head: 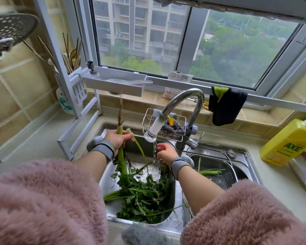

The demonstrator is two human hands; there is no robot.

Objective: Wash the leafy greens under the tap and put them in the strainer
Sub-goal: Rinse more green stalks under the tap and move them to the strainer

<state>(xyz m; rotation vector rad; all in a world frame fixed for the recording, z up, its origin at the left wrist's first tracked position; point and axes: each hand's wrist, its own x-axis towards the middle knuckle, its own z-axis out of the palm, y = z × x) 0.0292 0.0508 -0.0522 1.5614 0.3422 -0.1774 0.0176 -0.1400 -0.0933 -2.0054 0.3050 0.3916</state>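
1. Head view: the tap point(184, 103) arches over the sink point(111, 184), and water runs from its white nozzle point(155, 129).
2. The left hand point(119, 139), left of the nozzle, grips a thick green stalk point(121, 156) that stands nearly upright, its rooty end above the fist; a thinner stem point(140, 147) slants from the same fist down toward the water.
3. The right hand point(166, 153) is directly under the nozzle, in the water stream, fingers curled; whether it holds any leaves I cannot tell.
4. The leafy greens point(143, 197) lie heaped in the sink basin below the tap, and the gripped stalk runs down into the heap.
5. The strainer point(217, 167) sits in the basin right of the tap, with a few green stems point(210, 172) lying in it.
6. A yellow bottle point(288, 142) stands on the counter far right of the tap.
7. A dark cloth point(226, 105) hangs from the rail behind the tap.
8. A wire rack point(148, 119) with a scrubber is just behind the nozzle.
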